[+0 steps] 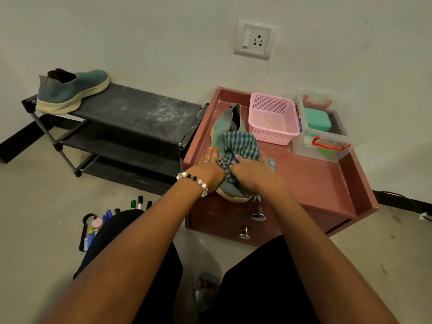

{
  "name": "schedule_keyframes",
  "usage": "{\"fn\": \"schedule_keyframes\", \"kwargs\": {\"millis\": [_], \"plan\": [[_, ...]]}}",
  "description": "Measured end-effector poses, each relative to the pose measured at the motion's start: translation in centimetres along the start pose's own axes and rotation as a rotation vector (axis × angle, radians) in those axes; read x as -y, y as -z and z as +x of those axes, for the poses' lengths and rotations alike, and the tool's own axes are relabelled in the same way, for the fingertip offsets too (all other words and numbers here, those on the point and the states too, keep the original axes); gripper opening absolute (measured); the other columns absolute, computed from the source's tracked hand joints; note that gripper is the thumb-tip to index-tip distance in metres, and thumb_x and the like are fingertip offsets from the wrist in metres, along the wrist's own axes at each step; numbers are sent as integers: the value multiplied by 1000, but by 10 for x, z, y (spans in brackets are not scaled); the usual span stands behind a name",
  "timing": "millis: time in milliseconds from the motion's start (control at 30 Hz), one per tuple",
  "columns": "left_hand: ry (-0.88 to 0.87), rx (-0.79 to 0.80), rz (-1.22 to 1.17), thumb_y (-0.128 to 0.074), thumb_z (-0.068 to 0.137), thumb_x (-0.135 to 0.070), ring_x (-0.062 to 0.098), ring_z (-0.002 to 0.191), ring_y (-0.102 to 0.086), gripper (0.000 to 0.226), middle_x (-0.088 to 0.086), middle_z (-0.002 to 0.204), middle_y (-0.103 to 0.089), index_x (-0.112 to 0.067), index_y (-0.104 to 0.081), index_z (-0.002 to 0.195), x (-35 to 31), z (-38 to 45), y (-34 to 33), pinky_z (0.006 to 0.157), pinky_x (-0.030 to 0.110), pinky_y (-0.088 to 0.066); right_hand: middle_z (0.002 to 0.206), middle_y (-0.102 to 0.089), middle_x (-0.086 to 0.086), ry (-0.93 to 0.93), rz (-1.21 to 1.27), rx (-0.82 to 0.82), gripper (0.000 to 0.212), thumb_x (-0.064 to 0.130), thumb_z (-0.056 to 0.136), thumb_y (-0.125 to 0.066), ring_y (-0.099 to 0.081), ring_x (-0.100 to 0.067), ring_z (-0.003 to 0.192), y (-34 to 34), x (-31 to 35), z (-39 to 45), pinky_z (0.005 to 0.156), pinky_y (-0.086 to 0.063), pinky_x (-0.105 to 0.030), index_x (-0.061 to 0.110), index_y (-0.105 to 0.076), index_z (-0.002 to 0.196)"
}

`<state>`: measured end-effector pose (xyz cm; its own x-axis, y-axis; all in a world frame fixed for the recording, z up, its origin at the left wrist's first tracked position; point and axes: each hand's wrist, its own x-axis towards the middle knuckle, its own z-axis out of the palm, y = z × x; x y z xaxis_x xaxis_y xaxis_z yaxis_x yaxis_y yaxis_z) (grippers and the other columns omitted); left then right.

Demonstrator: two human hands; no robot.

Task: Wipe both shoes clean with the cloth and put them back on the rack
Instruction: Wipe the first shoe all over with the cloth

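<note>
Light: dim, soft, indoor; source out of frame. Slight darkening toward the corners. Shadows diffuse: a soft one under the shoe rack (pixel 131 118) on the floor (pixel 46 202), another beneath the red counter (pixel 327 183). Small bright glints on the two metal drawer knobs (pixel 258 216). No hard glare on the wall (pixel 163 38). Wide-angle distortion: straight edges bow near the frame borders. Forearms at bottom edge soft, slightly blurred; centre reasonably sharp. Colours muted, mild noise.
</note>
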<state>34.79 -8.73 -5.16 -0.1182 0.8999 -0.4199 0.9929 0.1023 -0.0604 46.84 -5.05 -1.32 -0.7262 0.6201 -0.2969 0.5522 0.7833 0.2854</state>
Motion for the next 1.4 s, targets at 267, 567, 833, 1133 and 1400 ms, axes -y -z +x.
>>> {"fn": "schedule_keyframes", "kwargs": {"millis": [267,567,833,1133,1400], "plan": [[-8,-49,3,-37,97,5,43,143,16,67,29,154,18,11,9,146,1,-6,6,117,53,-11,160,-9,-8,-67,-85,-18,51,19,102,-21,-7,-19,148,1,-9,54,109,6,-68,5,-11,150],[82,-37,-61,-31,100,-5,34,144,21,64,18,155,26,1,9,150,-3,-2,-1,117,42,-1,132,-54,-12,74,132,38,40,2,82,-45,-47,-31,123,-6,-17,20,115,7,-54,8,-55,120],[95,-63,-150,-32,101,-12,35,146,8,62,21,158,13,2,3,150,-1,-3,2,118,43,-4,156,-22,-8,27,-10,-38,55,10,95,-36,-26,-22,142,-3,-14,46,110,7,-66,10,-24,148],[-9,-9,35,-38,100,-6,43,144,11,62,27,157,6,8,-4,149,-5,-12,11,116,50,2,155,-20,-18,76,-8,-47,59,8,92,-38,-22,-30,143,1,-15,57,116,4,-56,2,-21,148],[3,8,-11,-43,95,1,41,140,25,77,21,151,32,-7,8,152,-2,-5,4,116,51,-4,105,-61,-20,67,108,-90,12,6,87,-46,-58,-35,101,1,-4,17,83,-46,-38,3,-55,95]]}}
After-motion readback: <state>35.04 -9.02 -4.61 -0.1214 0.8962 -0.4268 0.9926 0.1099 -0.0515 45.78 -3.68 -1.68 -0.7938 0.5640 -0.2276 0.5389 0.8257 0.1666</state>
